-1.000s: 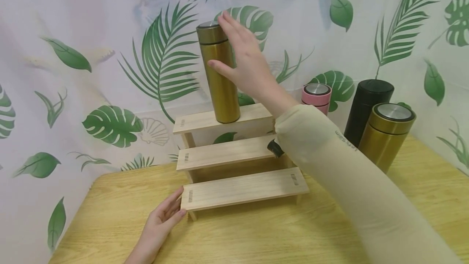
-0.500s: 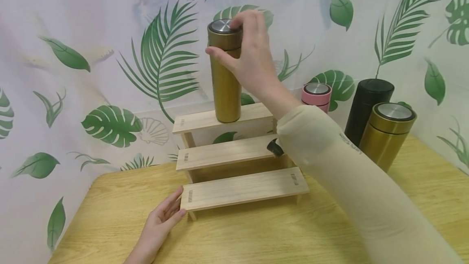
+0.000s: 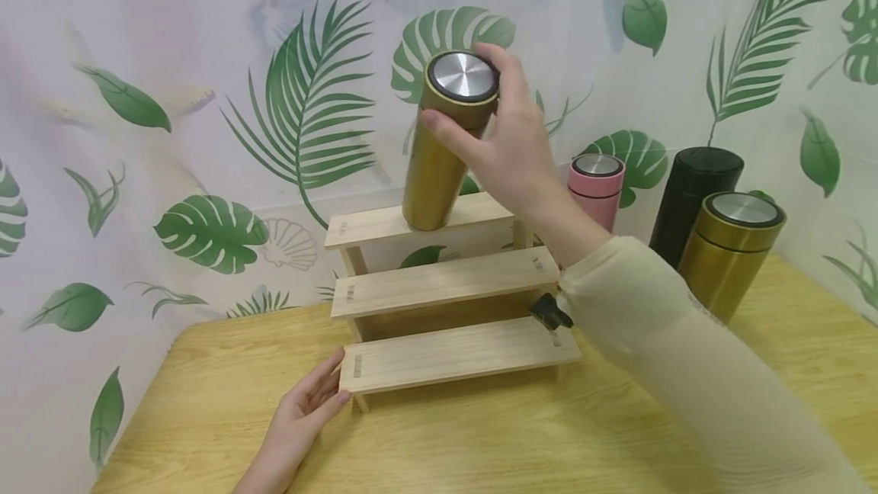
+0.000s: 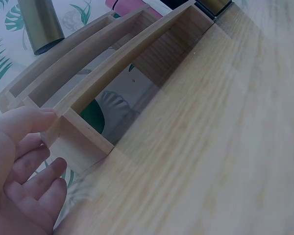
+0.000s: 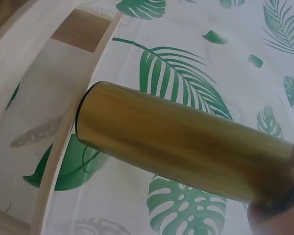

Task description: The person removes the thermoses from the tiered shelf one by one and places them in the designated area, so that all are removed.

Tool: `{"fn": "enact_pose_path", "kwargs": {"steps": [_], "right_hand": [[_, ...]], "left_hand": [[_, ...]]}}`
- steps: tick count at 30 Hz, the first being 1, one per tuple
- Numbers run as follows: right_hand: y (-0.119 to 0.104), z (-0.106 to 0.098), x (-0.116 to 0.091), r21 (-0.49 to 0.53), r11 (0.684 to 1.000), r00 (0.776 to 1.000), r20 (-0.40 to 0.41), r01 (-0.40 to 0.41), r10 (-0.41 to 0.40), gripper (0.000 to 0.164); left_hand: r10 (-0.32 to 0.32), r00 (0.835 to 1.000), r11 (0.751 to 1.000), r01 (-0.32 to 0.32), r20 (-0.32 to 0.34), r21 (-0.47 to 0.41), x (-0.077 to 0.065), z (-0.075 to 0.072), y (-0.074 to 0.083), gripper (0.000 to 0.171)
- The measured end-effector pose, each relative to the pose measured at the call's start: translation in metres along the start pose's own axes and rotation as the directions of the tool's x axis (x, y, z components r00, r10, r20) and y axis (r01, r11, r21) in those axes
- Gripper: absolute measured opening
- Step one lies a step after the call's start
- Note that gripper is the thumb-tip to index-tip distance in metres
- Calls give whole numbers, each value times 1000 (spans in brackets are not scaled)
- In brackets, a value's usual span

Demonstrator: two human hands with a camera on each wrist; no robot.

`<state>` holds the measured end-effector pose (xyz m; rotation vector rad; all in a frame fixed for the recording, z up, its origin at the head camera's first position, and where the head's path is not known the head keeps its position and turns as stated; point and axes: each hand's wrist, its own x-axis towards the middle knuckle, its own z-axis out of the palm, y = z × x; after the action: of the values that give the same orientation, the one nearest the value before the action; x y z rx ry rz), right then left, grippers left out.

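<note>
A gold thermos flask (image 3: 442, 166) with a silver-topped lid leans at the top step of a three-step wooden rack (image 3: 446, 357), its top tipped right and toward me. My right hand (image 3: 517, 136) grips it near the lid, thumb in front and fingers around the far right side. In the right wrist view the flask's base is at the top board's edge; whether it touches cannot be told. My left hand (image 3: 298, 418) holds the left end of the lowest step between thumb and fingers. In the left wrist view the thumb lies along the board's corner.
Right of the rack stand a pink flask (image 3: 598, 187), a black flask (image 3: 696, 204) and another gold flask (image 3: 734, 258) on the wooden table (image 3: 480, 441). A leaf-printed cloth (image 3: 206, 59) hangs behind. A small black piece (image 3: 551, 312) hangs at the right sleeve.
My right hand has gone from flat beside the flask to gripping its upper part. The flask's top has tipped from leaning left to leaning right and toward me. My left hand has stayed put.
</note>
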<state>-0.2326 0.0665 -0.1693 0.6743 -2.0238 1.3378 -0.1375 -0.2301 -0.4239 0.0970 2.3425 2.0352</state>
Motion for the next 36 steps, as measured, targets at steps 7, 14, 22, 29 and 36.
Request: {"fn": "enact_pose_path", "kwargs": {"steps": [7,14,22,29,36], "right_hand": [[3,-16,-34,130,979,978,-163,154,-133,70],[0,-46,-72,-4,993,984,-131,119,-119,68],[11,-87,-98,-165,986,985,-170,3,-31,67],[36,-104,-107,-264,954,980,-175,-140,95,66],[56,-110,-109,-362,905,970,-176,-222,167,67]], "left_hand": [[17,1000,1000,-17,-2,3,-1,0,1,60],[26,1000,1000,-26,-1,9,-2,1,1,61],[6,1000,1000,-6,-9,10,1,-1,0,61],[2,1000,1000,-2,-7,-2,0,0,-2,62],[15,1000,1000,-15,-10,-5,0,1,-2,62]]}}
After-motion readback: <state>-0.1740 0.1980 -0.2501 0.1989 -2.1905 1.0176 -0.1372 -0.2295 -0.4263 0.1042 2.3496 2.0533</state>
